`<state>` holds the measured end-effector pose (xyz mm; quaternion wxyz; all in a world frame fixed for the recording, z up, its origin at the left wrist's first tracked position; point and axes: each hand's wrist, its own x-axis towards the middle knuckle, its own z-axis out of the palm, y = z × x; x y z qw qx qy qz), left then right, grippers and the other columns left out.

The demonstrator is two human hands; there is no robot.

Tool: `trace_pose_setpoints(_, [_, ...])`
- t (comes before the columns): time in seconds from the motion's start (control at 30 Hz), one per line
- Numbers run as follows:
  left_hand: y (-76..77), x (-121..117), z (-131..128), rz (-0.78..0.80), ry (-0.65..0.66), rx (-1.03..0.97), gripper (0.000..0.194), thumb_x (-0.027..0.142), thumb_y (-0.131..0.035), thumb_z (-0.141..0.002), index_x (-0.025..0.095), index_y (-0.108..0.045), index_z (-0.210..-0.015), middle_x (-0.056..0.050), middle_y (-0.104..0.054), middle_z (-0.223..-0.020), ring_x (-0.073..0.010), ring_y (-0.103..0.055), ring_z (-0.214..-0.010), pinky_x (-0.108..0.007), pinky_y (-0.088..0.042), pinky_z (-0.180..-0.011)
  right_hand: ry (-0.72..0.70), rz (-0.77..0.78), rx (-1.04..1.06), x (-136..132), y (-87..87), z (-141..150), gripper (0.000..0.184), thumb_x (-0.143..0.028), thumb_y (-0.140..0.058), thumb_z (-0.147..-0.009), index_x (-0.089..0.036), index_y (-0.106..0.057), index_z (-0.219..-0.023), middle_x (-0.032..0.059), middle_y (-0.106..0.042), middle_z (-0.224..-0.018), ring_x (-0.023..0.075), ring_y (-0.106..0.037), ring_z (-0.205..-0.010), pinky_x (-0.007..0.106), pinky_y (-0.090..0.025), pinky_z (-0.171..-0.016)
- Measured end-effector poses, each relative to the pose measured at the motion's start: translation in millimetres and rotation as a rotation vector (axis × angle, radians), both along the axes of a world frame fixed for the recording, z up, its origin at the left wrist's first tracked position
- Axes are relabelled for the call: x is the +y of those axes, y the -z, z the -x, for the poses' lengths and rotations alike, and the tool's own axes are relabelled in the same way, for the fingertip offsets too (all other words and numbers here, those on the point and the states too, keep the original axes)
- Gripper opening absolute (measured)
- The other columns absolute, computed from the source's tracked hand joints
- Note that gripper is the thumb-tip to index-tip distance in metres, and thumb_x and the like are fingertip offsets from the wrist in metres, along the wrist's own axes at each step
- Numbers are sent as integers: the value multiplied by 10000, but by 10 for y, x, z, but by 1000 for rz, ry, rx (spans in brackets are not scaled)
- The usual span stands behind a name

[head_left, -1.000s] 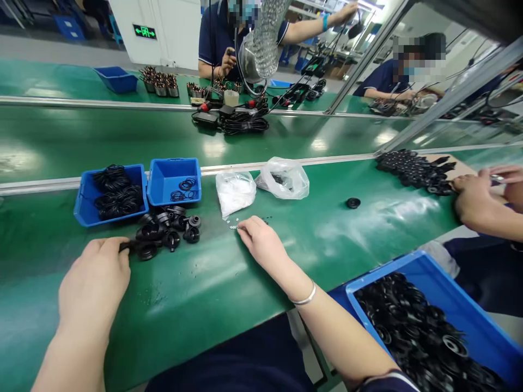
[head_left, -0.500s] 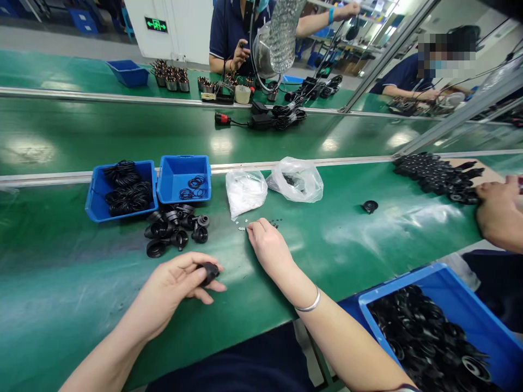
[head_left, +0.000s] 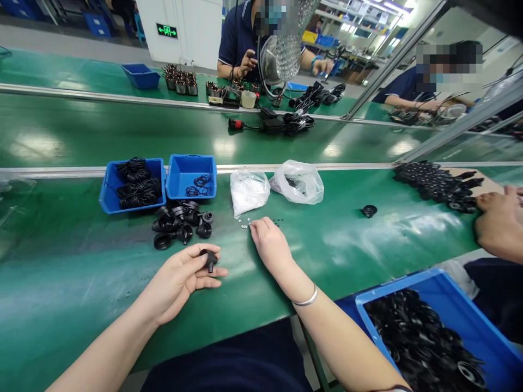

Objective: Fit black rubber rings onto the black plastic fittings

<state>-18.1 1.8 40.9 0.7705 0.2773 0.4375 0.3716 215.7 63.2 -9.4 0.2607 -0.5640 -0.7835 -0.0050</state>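
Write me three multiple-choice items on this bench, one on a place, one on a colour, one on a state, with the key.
1. Where is the right hand?
A) In the big blue crate
B) On the green belt by tiny white pieces
C) Inside a plastic bag

2. What colour is the bin holding black rings?
A) Red
B) Grey
C) Blue

3. What state is the black moulded part in?
A) Held up in the left hand
B) Lying on the belt
C) Sealed in a bag

Key:
1 B: its fingertips sit beside the white pieces.
2 C: its walls are plainly blue.
3 A: the fingers grip it above the belt.
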Motion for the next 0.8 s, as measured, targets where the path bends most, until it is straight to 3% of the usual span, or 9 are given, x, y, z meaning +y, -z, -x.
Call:
trace_pose_setpoints(0.07, [9, 0, -7, 7, -6, 7, 266, 299, -693, -871, 198, -702, -1117, -72, -612, -1140, -245, -692, -955, -367, -590, -815, -20, 5, 80, -21, -71, -20, 150, -152, -516, -972, -160, -632, -877, 74, -645, -822, 182, -618, -746, 292, -513, -714])
trace_pose_setpoints(0.13, [17, -4, -17, -41, -7, 25, 312, 303, -654, -895, 193, -678, -1185, -91, -608, -1210, -220, -686, -936, -360, -580, -827, -48, 19, 148, -96, -172, -18, 146, -169, -526, -976, -175, -632, -875, 37, -643, -778, 151, -617, -702, 264, -518, -695])
trace_pose_setpoints(0.27, [68, -36, -56, -232, 56, 165, 431, 295, -669, -874, 218, -578, -1289, -82, -614, -1219, -170, -674, -883, -328, -574, -808, -155, 139, 378, -376, -384, 84, 154, -209, -562, -975, -194, -654, -852, -12, -610, -697, 107, -576, -571, 227, -496, -574])
trace_pose_setpoints(0.37, [146, -73, -85, -361, 105, 286, 437, 305, -649, -876, 242, -531, -1291, -74, -614, -1252, -194, -700, -944, -384, -574, -909, -276, 219, 546, -577, -456, 218, 94, -199, -613, -943, -203, -679, -876, 1, -627, -733, 123, -600, -634, 240, -502, -588])
trace_pose_setpoints(0.47, [191, -99, -90, -480, 124, 491, 405, 334, -615, -889, 265, -551, -1283, -73, -616, -1293, -238, -672, -1095, -406, -553, -986, -370, 169, 508, -669, -424, 351, 89, -178, -591, -954, -207, -666, -915, 17, -655, -768, 143, -617, -716, 265, -524, -659])
trace_pose_setpoints(0.57, [184, -103, -83, -598, 163, 702, 378, 307, -582, -898, 265, -584, -1274, -74, -637, -1253, -234, -678, -1050, -369, -578, -927, -384, 102, 436, -666, -344, 445, 110, -151, -549, -972, -199, -643, -941, 35, -668, -805, 155, -629, -762, 282, -536, -707])
trace_pose_setpoints(0.8, [194, -102, -83, -695, 208, 829, 414, 279, -516, -924, 256, -563, -1336, -79, -621, -1298, -228, -669, -1061, -338, -572, -906, -348, 76, 285, -650, -282, 509, 128, -136, -508, -986, -166, -622, -936, 56, -643, -804, 165, -618, -742, 284, -537, -698])
